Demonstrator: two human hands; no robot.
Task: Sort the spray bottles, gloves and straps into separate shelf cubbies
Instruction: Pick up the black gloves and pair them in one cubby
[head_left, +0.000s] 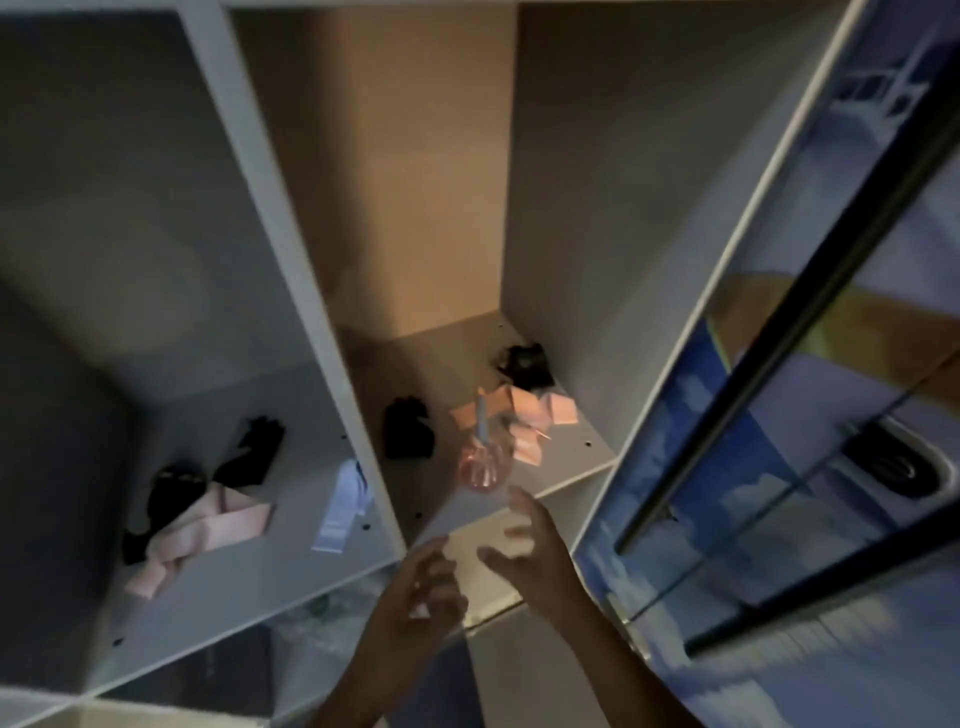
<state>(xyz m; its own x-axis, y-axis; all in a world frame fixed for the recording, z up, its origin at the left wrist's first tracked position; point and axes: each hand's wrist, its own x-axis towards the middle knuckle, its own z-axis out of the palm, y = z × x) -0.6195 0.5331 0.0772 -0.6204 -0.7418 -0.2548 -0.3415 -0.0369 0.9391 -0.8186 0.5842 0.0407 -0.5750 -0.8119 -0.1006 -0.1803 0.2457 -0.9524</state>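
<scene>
A pink spray bottle stands near the front of the middle cubby. Behind it lie pink straps, a black glove to its left and another black glove in the back right corner. In the left cubby there are black gloves, a pink strap and a pale blue spray bottle lying on its side. My left hand and my right hand hover open in front of the middle cubby's front edge, holding nothing. The right fingertips are just below the pink bottle.
A white divider panel separates the two cubbies. A sliding door with a blue and yellow picture and a dark metal rail fills the right side. Lower cubbies show dimly beneath the shelf board.
</scene>
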